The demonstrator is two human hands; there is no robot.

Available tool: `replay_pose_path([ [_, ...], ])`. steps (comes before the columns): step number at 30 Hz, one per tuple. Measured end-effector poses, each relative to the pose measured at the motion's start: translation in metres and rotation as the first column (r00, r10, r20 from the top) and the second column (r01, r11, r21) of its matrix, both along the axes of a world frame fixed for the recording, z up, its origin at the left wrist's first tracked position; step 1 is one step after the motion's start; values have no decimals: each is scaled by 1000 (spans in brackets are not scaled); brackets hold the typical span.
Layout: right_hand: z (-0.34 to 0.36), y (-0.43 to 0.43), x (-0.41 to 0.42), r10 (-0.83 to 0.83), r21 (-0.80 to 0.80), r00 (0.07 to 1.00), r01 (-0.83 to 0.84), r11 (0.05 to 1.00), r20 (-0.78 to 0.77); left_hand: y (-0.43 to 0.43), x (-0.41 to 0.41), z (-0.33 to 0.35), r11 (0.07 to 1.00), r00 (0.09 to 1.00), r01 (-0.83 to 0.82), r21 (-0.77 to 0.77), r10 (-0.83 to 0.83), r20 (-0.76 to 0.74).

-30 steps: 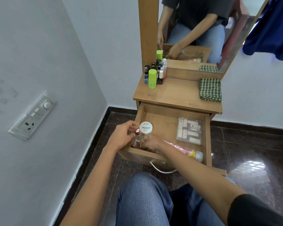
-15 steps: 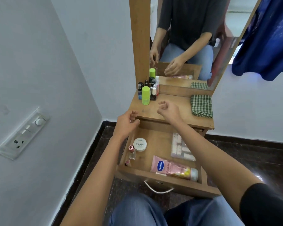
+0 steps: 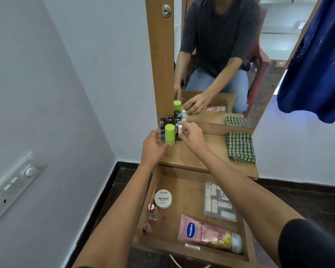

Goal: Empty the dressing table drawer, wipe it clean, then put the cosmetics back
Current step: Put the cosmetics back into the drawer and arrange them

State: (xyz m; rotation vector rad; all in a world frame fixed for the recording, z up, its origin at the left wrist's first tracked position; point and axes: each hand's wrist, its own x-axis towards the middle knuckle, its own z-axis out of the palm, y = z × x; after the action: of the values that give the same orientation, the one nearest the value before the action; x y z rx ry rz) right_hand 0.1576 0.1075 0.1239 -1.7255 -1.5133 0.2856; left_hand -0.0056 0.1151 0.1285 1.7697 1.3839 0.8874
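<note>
The dressing table drawer [image 3: 246, 235] stands pulled out below me. In it lie a white nail polish jar [image 3: 163, 199], two small pink-capped bottles [image 3: 152, 209], a pink lotion tube [image 3: 207, 234] and a clear plastic box [image 3: 219, 204]. On the table top [image 3: 207, 149], by the mirror frame, stands a cluster of small bottles with a green bottle [image 3: 169, 134] in front. My right hand [image 3: 191, 137] pinches a small white-capped bottle [image 3: 180, 130] at the cluster's right side. My left hand [image 3: 153, 145] is curled, its fingertips at the green bottle's base; I cannot see whether it grips anything.
A folded green checked cloth [image 3: 240, 147] lies on the right of the table top. The mirror [image 3: 230, 55] rises behind it. A blue garment [image 3: 317, 64] hangs at the right. The left wall carries a switch and socket plate [image 3: 14, 186]. My knees are under the drawer.
Both hands rose from the drawer to the bottle cluster on the table top. My right hand now holds a white-capped bottle there. The view tilted up.
</note>
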Motion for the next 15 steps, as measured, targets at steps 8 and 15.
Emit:
replay_pose_path([
  [8,-14,4,-1,-32,121,999,34,992,-14,12,14,-16,1000,998,-22,14,21,60],
  [15,-20,1,8,-18,168,995,35,985,-99,20,28,-22,997,999,-51,57,51,16],
])
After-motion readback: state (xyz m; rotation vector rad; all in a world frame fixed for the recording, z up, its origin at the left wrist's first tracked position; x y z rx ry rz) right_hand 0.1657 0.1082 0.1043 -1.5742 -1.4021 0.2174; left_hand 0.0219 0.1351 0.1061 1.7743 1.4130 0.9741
